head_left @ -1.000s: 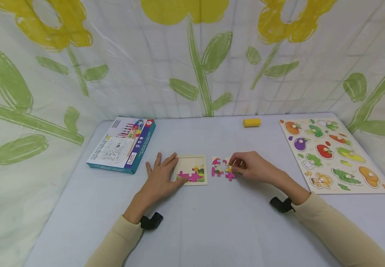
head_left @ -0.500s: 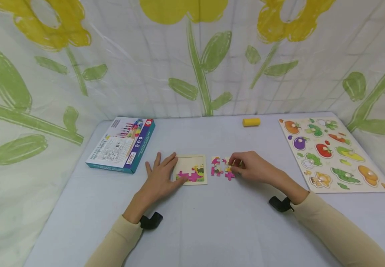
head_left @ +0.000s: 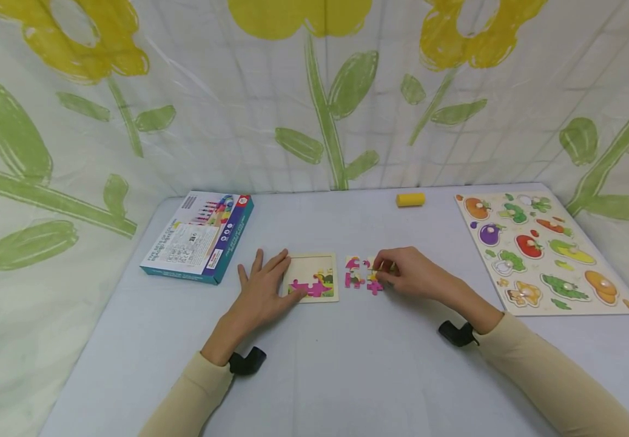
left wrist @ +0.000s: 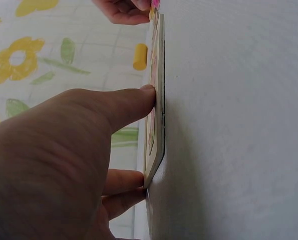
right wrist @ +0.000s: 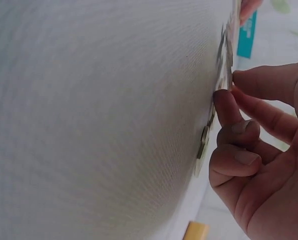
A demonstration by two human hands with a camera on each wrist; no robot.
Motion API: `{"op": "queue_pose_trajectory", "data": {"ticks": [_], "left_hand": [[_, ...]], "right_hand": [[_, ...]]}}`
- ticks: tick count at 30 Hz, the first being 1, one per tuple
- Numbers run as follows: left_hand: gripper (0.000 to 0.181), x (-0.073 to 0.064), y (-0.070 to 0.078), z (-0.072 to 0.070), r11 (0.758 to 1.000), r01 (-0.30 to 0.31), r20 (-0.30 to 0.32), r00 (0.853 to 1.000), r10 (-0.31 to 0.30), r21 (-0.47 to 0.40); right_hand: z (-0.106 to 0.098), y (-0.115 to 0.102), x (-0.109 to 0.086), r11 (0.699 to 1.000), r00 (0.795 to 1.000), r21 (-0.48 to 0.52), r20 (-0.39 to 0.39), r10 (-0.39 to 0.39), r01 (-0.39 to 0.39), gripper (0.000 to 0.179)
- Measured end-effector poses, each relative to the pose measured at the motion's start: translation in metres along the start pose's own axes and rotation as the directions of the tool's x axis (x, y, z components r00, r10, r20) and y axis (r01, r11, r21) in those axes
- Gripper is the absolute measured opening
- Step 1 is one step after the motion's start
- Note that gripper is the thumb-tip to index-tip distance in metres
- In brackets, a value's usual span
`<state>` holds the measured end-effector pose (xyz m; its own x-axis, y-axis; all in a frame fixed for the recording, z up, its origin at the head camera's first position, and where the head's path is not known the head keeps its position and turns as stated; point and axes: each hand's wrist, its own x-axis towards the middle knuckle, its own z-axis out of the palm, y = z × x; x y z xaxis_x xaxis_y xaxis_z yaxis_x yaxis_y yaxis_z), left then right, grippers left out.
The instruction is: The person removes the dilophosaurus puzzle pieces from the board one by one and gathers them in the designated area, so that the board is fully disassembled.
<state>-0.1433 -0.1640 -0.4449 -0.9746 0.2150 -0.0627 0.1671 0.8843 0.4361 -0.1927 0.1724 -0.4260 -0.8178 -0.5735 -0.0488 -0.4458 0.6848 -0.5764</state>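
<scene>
My left hand (head_left: 262,297) lies spread at the left side of a small square wooden puzzle tray (head_left: 337,279). Its thumb presses on the tray's lower part; in the left wrist view, other fingertips touch the tray's edge (left wrist: 162,75). Pink, yellow and green pieces (head_left: 316,290) fill the tray's lower part, and bare wood shows above. To the right of the tray, my right hand (head_left: 415,273) pinches a jigsaw piece (right wrist: 230,55) between thumb and fingers, low over the table. Several loose jigsaw pieces (head_left: 353,279) lie beside it; the hand hides some.
A flat box (head_left: 188,237) lies at the back left of the table. A yellow cylinder (head_left: 410,199) stays near the back edge. On the right is a large vegetable knob-puzzle board (head_left: 546,255). A flower-printed curtain (head_left: 210,121) hangs behind.
My right hand has shifted very slightly left among the loose pieces, keeping its pinch. The left hand and the tray have stayed in place.
</scene>
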Motion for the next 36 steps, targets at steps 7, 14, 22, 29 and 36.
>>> {"op": "queue_pose_trajectory", "data": {"ticks": [7,14,22,29,36], "left_hand": [[0.086,0.000,0.000,0.000,1.000,-0.003,0.001,1.000,0.003,0.002],[0.086,-0.001,0.002,-0.002,1.000,-0.002,0.004,1.000,0.002,0.005],[0.086,-0.001,0.001,-0.001,1.000,-0.011,0.002,1.000,0.011,0.009],[0.087,0.000,0.000,-0.001,1.000,-0.012,-0.001,1.000,0.012,0.016],[0.088,-0.001,0.000,-0.001,1.000,-0.015,0.000,1.000,0.015,0.023]], "right_hand": [[-0.001,-0.001,-0.001,1.000,1.000,0.004,0.003,0.018,-0.018,0.010],[0.001,-0.012,0.007,0.999,1.000,0.031,0.015,-0.014,0.013,0.010],[0.011,-0.037,0.027,0.995,0.996,0.075,0.058,-0.067,0.062,0.013],[0.023,-0.052,0.046,0.993,0.992,-0.048,0.079,-0.101,0.105,0.023],[0.029,-0.058,0.057,0.992,0.988,-0.081,0.130,-0.085,0.096,0.032]]}}
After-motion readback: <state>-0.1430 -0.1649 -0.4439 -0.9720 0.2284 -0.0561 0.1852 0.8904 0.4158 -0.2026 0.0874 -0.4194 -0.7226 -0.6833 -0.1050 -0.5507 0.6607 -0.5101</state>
